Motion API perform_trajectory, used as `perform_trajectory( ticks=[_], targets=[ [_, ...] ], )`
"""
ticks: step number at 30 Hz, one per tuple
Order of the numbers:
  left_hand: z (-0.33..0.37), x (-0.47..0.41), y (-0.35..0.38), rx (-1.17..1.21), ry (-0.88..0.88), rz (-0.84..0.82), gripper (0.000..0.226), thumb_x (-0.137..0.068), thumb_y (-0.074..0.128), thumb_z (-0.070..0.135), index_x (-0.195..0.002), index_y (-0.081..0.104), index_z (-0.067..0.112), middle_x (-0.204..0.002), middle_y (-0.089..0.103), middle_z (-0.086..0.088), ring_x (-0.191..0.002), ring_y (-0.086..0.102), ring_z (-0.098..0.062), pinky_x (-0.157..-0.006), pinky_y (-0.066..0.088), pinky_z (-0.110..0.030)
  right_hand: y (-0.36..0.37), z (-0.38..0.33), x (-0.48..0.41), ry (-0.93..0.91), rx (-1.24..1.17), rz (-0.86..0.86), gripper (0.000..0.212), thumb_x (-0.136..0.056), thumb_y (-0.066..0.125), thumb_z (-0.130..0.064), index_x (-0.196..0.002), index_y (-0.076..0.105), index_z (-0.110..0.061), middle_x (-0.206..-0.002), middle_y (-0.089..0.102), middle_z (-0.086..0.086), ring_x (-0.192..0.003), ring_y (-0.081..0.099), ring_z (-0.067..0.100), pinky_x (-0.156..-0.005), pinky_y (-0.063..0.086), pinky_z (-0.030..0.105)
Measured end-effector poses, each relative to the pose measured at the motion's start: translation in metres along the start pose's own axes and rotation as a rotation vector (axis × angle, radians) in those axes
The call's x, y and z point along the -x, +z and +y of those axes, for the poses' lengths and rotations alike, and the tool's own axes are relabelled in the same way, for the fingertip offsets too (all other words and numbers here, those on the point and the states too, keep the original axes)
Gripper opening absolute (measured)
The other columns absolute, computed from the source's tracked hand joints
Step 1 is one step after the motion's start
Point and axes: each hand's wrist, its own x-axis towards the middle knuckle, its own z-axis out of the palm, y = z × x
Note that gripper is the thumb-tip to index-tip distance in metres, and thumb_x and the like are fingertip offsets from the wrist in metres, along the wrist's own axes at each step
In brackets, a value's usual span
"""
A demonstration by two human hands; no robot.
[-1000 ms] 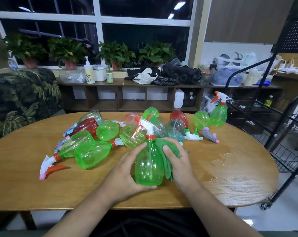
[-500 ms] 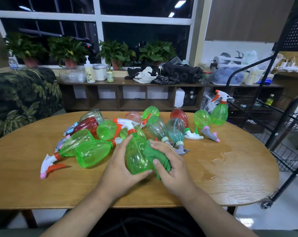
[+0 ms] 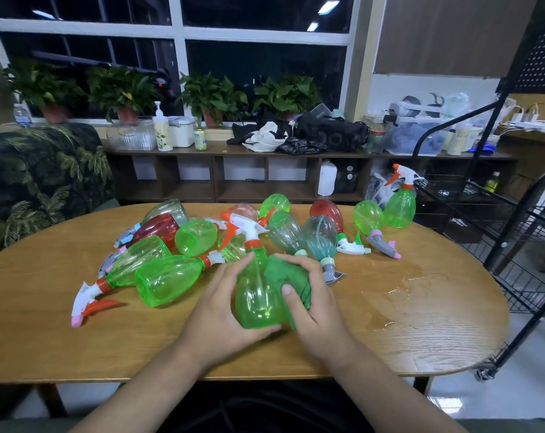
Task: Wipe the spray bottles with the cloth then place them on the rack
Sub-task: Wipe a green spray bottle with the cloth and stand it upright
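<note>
- The held spray bottle (image 3: 258, 295), clear green, sits just below the centre of the frame. Its long axis runs up the frame with a slight lean to the left: base towards the lower edge, white and orange trigger head at the top, nozzle towards the upper left.
- The left grip (image 3: 219, 317) wraps the bottle's left side and base, fingers curled under it and thumb along its shoulder.
- The right grip (image 3: 316, 314) holds a bunched green cloth (image 3: 288, 276) against the bottle's right side, thumb pressed on the body and fingers curled over the cloth.
- The bottle lies between the two grips, touching both, low over the near part of the oval wooden worktop (image 3: 421, 332).
- A pile of other bottles (image 3: 177, 245), green, red and clear, lies on its side left of and behind the grips.
- A wet patch (image 3: 399, 285) shines right of the grips.
- The black wire rack (image 3: 515, 270) stands at the right edge of the frame. Just beside it one green bottle (image 3: 401, 207) stands upright.
- Behind are dark windows, potted plants (image 3: 212, 95), a low shelf unit (image 3: 246, 157) and a leaf-patterned sofa (image 3: 40, 176) at the left.
</note>
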Motion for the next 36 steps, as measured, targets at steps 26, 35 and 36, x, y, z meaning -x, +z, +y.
perform_trajectory(
  ticks=[26,35,36],
  targets=[
    [-0.001,0.001,0.005,0.015,0.023,-0.062,0.114,-0.071,0.098,0.049,-0.164,0.034,0.030,-0.154,0.043,0.010,-0.145,0.047,-0.011,-0.120,0.037,-0.023,-0.003,0.005,-0.004,0.121,-0.181,0.064,0.034,-0.101,0.067,-0.010,-0.133,0.068,-0.022,-0.131,0.070,-0.008,-0.125,0.067,0.018,-0.104,0.053,0.030],
    [-0.007,-0.002,0.003,0.075,-0.160,0.135,0.113,-0.063,0.090,0.060,-0.160,0.039,0.030,-0.149,0.049,0.014,-0.140,0.046,0.004,-0.114,0.033,-0.012,0.001,0.006,0.000,-0.169,0.074,-0.036,0.038,-0.095,0.075,-0.001,-0.132,0.072,-0.008,-0.151,0.063,0.001,-0.139,0.060,0.023,-0.116,0.050,0.046],
    [-0.006,-0.002,0.003,0.089,-0.168,0.145,0.113,-0.063,0.090,0.060,-0.160,0.040,0.030,-0.149,0.049,0.013,-0.140,0.047,0.003,-0.114,0.034,-0.012,0.002,0.005,0.000,-0.178,0.081,-0.038,0.038,-0.095,0.075,-0.001,-0.132,0.072,-0.008,-0.150,0.063,0.001,-0.139,0.060,0.023,-0.116,0.050,0.045]
  ],
)
